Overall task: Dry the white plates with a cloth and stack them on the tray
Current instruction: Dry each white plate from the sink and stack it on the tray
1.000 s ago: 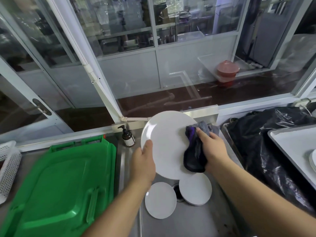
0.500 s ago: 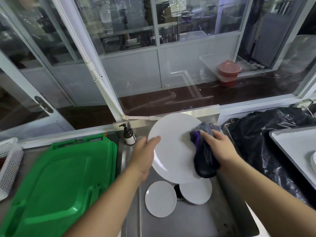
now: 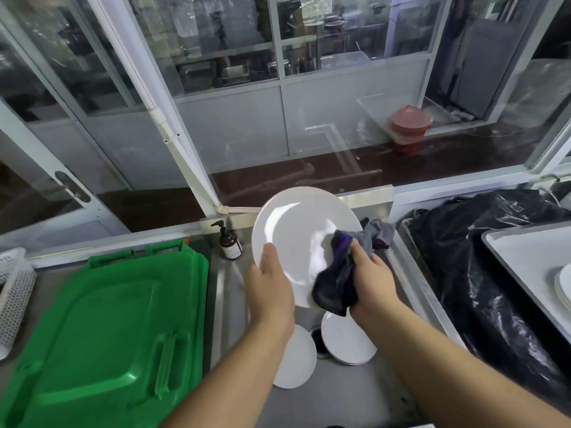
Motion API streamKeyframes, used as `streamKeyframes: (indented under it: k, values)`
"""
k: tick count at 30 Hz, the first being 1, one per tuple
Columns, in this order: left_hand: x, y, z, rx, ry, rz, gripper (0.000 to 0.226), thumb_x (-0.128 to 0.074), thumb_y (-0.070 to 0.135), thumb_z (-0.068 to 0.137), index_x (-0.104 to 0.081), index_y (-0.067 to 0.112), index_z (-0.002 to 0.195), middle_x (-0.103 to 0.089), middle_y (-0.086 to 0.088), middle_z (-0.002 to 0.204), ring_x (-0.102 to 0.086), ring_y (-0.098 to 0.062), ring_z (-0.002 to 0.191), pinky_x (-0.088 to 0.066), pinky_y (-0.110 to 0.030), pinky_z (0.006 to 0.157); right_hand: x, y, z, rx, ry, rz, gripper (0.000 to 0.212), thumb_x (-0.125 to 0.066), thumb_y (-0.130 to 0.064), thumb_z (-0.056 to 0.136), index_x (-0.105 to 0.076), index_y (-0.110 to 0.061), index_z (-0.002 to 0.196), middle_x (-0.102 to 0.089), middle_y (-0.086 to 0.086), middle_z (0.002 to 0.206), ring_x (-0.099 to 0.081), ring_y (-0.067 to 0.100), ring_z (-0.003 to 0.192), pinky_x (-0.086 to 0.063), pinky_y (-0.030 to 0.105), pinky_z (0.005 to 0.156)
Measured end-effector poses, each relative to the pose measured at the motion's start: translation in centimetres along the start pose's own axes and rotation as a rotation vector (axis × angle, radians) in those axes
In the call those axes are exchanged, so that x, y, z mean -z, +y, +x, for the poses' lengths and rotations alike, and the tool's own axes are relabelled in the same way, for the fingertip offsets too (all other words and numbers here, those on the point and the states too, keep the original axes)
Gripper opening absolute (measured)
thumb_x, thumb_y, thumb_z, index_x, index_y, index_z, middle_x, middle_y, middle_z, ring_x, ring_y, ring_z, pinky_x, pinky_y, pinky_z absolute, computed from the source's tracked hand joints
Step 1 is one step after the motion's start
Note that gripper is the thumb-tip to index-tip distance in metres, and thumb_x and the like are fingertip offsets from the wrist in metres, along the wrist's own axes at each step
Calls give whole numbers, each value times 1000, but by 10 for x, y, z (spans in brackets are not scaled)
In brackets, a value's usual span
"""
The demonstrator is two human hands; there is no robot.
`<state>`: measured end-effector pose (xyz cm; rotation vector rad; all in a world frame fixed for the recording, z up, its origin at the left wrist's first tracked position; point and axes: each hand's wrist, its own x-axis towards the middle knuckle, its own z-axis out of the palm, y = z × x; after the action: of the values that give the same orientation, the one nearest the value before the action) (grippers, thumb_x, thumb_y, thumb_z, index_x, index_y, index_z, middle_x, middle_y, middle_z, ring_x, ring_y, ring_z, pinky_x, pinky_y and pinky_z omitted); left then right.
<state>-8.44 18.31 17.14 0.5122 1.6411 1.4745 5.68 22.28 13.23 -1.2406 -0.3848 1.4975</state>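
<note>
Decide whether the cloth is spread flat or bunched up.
Bunched up: the cloth is crumpled in the right hand against the plate.

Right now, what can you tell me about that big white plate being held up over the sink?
The big white plate is round, plain and glossy, looking like glazed ceramic, with a bright arc of reflected light across its face. It is held up on a tilt above the sink, face toward the camera. The left hand grips its lower left rim, thumb on the face. The right hand presses a dark cloth against its lower right side. No chips or marks show.
</note>
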Motion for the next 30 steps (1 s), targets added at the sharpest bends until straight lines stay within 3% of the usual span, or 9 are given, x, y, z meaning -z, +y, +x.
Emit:
streamKeyframes:
  k: [3,7,10,13,16,20,22,25,30]
  values:
    - [2,-9,-3,36,-58,27,33,-54,64,84,-64,36,97,-74,10,111,-70,-20,107,-58,-45,95,5,-1,4,-46,-11,32,26,-75,-34,99,-77,-16,117,-83,7,103,-80,29,97,-62,50,94]
    - [16,-4,13,92,-215,25,15,-65,33,101,-71,25,112,-81,4,106,-77,-21,98,-59,-38,84,13,-18,9,-15,-46,-91,18,-75,-28,99,-78,-13,108,-82,12,100,-79,33,97,-62,50,92]
    - [29,17,30,88,-272,55,17,-67,23,100,-75,15,113,-82,-7,105,-77,-27,96,-59,-39,83,16,-39,9,125,-143,-309,17,-75,-30,98,-80,-15,97,-82,11,94,-79,27,87,-65,40,78]
    - [37,32,43,40,-384,207,22,-66,29,101,-73,13,114,-81,-9,105,-78,-27,93,-61,-35,76,12,-58,7,280,-256,-506,16,-74,-33,98,-82,-26,86,-81,2,83,-77,14,72,-59,24,59]
    - [35,34,46,-75,-361,286,26,-60,37,106,-74,15,111,-82,-1,99,-79,-22,90,-63,-32,69,2,-63,5,331,-272,-523,13,-75,-35,96,-81,-27,88,-81,4,85,-75,15,73,-60,28,65]
    - [27,25,38,-89,-224,167,24,-63,43,102,-75,22,106,-82,7,96,-78,-22,93,-63,-36,73,-6,-55,7,326,-141,-397,15,-76,-37,94,-80,-24,88,-81,7,89,-74,20,80,-61,45,82]
    - [17,15,26,-62,-130,48,24,-62,46,98,-75,26,101,-82,7,97,-77,-23,97,-64,-45,83,-8,-42,5,234,-78,-268,16,-76,-38,93,-81,-23,92,-82,8,95,-78,27,93,-62,51,94]
    - [1,1,2,5,-24,-129,21,-56,51,99,-70,36,97,-80,11,103,-75,-20,103,-61,-42,89,-8,-13,-1,47,-6,-88,18,-75,-41,95,-77,-25,102,-83,3,99,-79,27,95,-63,49,92]
    - [0,-14,-6,91,-96,-86,21,-51,48,107,-68,36,104,-78,10,110,-72,-18,106,-59,-44,98,4,-1,-1,-76,31,-19,29,-73,-35,100,-74,-14,120,-82,10,104,-77,34,99,-61,53,96]
